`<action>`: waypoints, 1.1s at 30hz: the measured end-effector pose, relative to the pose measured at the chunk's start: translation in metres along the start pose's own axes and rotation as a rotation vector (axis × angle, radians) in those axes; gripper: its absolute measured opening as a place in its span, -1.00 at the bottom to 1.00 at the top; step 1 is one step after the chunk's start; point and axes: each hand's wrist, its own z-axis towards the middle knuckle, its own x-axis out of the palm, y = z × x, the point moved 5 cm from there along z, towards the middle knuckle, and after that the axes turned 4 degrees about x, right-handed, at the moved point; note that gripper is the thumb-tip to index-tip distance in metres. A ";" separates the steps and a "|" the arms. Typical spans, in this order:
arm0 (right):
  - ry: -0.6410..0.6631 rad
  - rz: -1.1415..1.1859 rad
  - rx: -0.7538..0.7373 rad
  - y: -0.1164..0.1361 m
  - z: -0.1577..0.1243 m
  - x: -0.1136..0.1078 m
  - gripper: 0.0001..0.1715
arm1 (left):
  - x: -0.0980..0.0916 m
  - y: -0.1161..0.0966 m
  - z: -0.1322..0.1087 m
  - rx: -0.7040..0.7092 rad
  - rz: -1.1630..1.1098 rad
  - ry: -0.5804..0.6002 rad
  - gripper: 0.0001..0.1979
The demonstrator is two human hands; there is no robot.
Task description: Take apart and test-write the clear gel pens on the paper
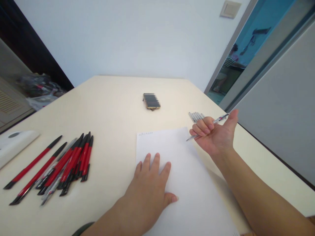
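My left hand (150, 186) lies flat on a white sheet of paper (194, 183), fingers spread. A short line of small writing runs along the paper's top left corner. My right hand (215, 132) is turned palm up above the paper's upper right edge, its fingers wrapped round a clear pen (197, 135). That pen's tip points down and left toward the paper, and the thumb rests at its top end. Just behind the right hand, several similar clear pens (195, 115) lie in a row on the table.
A pile of red and black pens (73, 157), with some clear ones among them, lies on the left of the table (115, 108). A white device (17, 144) sits at the left edge. Farther back is a small dark object (152, 101), blurred out. A person is visible through the doorway.
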 end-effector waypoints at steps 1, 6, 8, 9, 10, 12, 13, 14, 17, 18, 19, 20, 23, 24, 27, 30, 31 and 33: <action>-0.004 -0.010 0.013 -0.002 0.000 0.001 -0.35 | 0.000 0.000 0.000 -0.002 0.000 0.003 -0.31; -0.059 -0.074 0.077 -0.011 0.006 -0.002 -0.68 | -0.001 -0.001 0.001 0.003 0.006 -0.002 -0.31; -0.125 -0.104 0.043 -0.009 0.010 -0.010 -0.72 | -0.001 -0.001 0.001 0.001 0.008 0.003 -0.31; -0.169 -0.126 0.017 -0.007 0.012 -0.016 -0.70 | -0.001 -0.001 0.001 0.001 0.007 0.005 -0.31; -0.220 -0.153 -0.014 -0.004 0.014 -0.022 -0.68 | -0.001 -0.001 0.001 0.001 0.006 0.005 -0.31; -0.341 -0.217 -0.094 0.005 0.018 -0.038 -0.66 | -0.001 -0.001 0.001 0.001 0.003 0.004 -0.31; -0.408 -0.250 -0.142 0.010 0.018 -0.046 -0.68 | -0.001 -0.001 0.001 0.000 0.002 0.006 -0.31; -0.466 -0.278 -0.191 0.015 0.019 -0.053 -0.72 | -0.001 -0.001 0.001 -0.002 0.001 0.009 -0.31; -0.565 -0.360 -0.310 0.023 0.020 -0.069 -0.83 | -0.001 -0.001 0.001 -0.002 0.005 0.011 -0.31; -0.589 -0.407 -0.346 0.024 0.021 -0.072 -0.80 | -0.001 -0.001 0.001 -0.001 0.007 0.008 -0.31; -0.615 -0.474 -0.379 0.025 0.021 -0.075 -0.76 | -0.002 -0.001 0.001 -0.002 0.010 0.008 -0.31; -0.641 -0.560 -0.405 0.024 0.021 -0.076 -0.73 | -0.002 -0.001 0.000 -0.004 0.012 0.010 -0.31; -0.702 -0.923 -0.437 0.019 0.023 -0.077 -0.71 | -0.002 -0.002 0.000 -0.007 0.014 0.020 -0.32; -0.714 -1.061 -0.443 0.017 0.024 -0.077 -0.72 | -0.002 -0.002 0.000 -0.007 0.014 0.023 -0.32; -0.755 -1.409 -0.441 0.013 0.027 -0.076 -0.73 | -0.002 -0.002 0.001 -0.006 0.016 0.015 -0.32; -0.812 -1.630 -0.368 0.011 0.030 -0.078 -0.70 | 0.000 -0.001 0.002 0.001 0.017 -0.006 -0.32; -0.825 -1.691 -0.334 0.011 0.031 -0.078 -0.69 | 0.000 -0.001 0.002 0.002 0.017 -0.013 -0.32; -0.830 -1.806 -0.259 0.009 0.032 -0.077 -0.69 | 0.000 -0.001 0.001 0.005 0.015 -0.019 -0.31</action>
